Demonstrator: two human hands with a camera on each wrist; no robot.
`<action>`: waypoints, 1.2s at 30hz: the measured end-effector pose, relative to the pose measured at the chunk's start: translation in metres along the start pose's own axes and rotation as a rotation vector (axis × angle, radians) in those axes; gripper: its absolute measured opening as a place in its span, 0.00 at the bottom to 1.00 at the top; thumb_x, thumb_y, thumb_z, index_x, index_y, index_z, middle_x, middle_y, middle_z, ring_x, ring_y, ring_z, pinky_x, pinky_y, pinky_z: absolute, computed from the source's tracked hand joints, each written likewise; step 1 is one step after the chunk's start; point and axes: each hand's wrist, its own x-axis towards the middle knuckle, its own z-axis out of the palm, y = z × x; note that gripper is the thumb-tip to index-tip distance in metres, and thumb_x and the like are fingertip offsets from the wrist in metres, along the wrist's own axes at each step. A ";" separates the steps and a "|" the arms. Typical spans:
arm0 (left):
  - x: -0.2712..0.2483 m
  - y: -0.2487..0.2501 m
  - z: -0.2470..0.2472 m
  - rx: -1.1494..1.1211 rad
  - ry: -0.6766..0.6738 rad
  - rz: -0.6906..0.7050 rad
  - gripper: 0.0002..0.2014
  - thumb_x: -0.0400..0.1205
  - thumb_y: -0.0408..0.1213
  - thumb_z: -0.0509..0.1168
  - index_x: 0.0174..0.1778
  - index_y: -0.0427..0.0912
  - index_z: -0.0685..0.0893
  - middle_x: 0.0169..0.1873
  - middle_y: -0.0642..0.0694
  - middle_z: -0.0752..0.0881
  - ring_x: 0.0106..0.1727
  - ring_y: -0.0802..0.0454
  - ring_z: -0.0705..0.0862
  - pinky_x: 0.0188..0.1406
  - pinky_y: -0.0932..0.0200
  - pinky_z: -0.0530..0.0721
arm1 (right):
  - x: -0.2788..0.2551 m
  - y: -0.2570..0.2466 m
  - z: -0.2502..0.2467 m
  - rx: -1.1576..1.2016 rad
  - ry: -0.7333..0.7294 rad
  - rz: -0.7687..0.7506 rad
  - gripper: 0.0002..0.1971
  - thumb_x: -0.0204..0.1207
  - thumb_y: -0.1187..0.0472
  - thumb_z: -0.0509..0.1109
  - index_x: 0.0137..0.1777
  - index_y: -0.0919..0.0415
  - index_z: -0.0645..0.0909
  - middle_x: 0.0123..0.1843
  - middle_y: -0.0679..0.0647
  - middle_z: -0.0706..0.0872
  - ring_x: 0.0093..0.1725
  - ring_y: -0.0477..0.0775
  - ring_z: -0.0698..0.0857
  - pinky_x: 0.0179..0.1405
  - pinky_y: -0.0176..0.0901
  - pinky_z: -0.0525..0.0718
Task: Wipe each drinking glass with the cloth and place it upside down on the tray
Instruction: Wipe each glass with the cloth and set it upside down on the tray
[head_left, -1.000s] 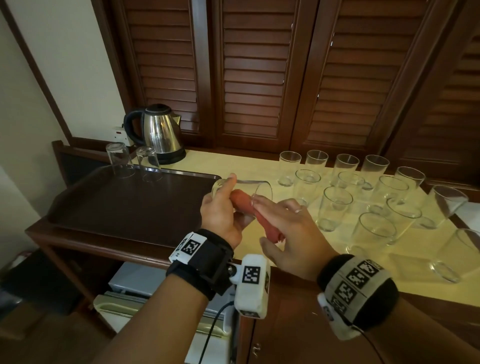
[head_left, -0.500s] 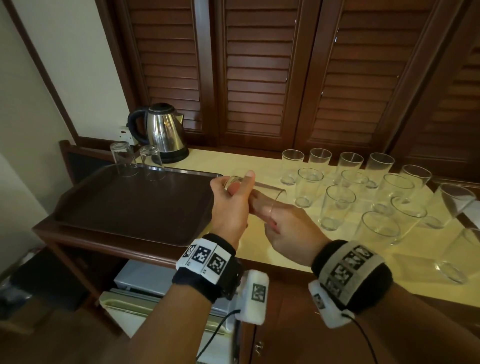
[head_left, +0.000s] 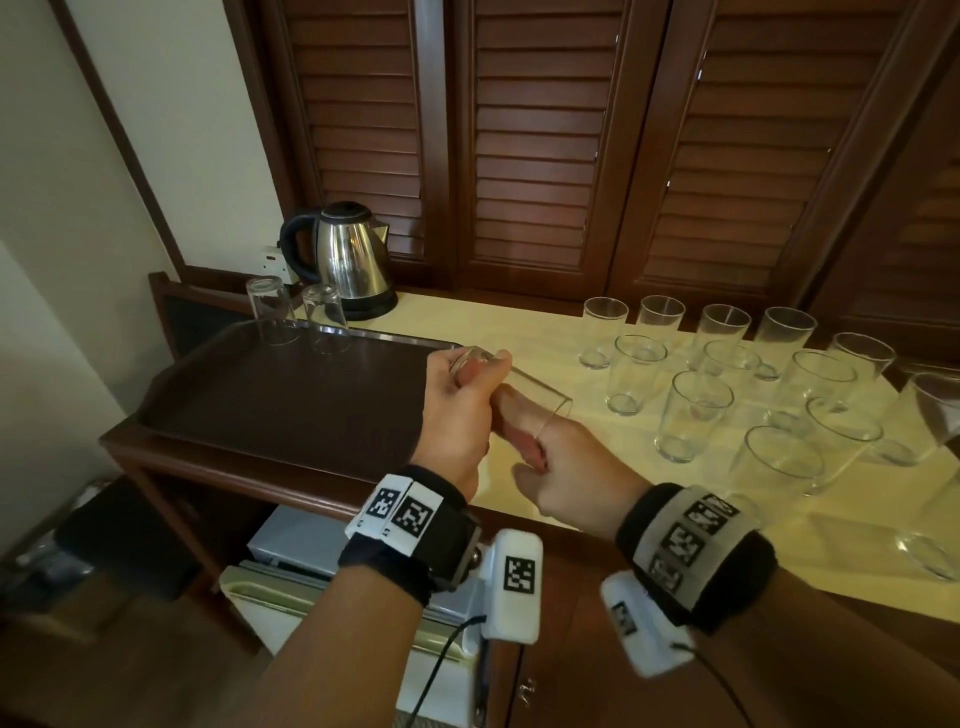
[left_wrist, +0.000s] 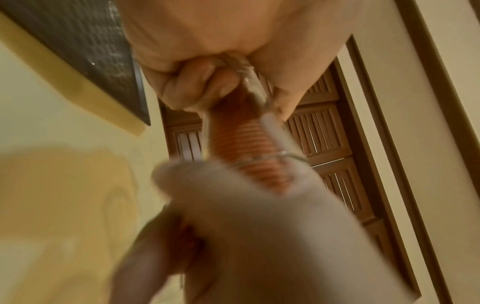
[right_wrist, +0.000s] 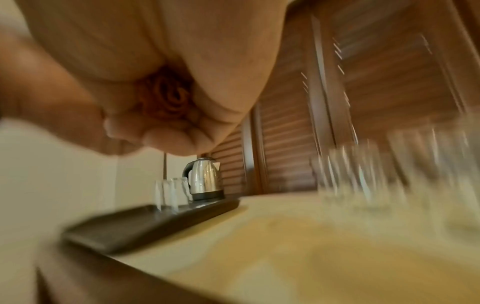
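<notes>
Cloth (left_wrist: 262, 144) inside held glass (head_left: 524, 387)

Orange ribbed cloth (left_wrist: 250, 142), dark brown tray (head_left: 291, 395), pale yellow countertop (head_left: 644, 499), silver-and-black kettle (head_left: 349, 258)

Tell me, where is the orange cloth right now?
The orange cloth is stuffed inside the glass the left hand holds beside the tray, its other end bunched in the right hand.

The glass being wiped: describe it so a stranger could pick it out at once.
Start at the dark tray on the cabinet's left end; just past its right edge, two hands meet above the yellow countertop. The glass lies tilted between them, base in the left hand, an orange cloth pushed inside by the right hand. Every other glass stands untouched.
</notes>
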 end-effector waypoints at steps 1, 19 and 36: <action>-0.003 -0.002 -0.002 -0.016 0.005 0.020 0.15 0.87 0.44 0.72 0.65 0.51 0.76 0.42 0.49 0.79 0.33 0.56 0.76 0.29 0.56 0.75 | -0.001 -0.001 0.001 0.202 -0.015 0.105 0.44 0.80 0.76 0.67 0.87 0.37 0.58 0.62 0.39 0.87 0.40 0.58 0.89 0.40 0.49 0.89; 0.025 0.023 -0.050 -0.045 -0.036 -0.039 0.24 0.76 0.55 0.78 0.63 0.59 0.75 0.60 0.41 0.86 0.60 0.42 0.88 0.64 0.35 0.88 | 0.045 -0.035 0.027 -0.199 0.025 0.053 0.41 0.78 0.77 0.62 0.85 0.38 0.65 0.77 0.39 0.77 0.64 0.38 0.84 0.61 0.28 0.80; 0.046 0.031 -0.106 -0.158 -0.189 0.017 0.18 0.87 0.44 0.72 0.70 0.57 0.75 0.68 0.34 0.83 0.67 0.35 0.88 0.67 0.32 0.88 | 0.079 -0.062 0.066 0.441 0.059 0.248 0.35 0.78 0.79 0.65 0.79 0.45 0.74 0.35 0.55 0.83 0.23 0.54 0.72 0.21 0.44 0.75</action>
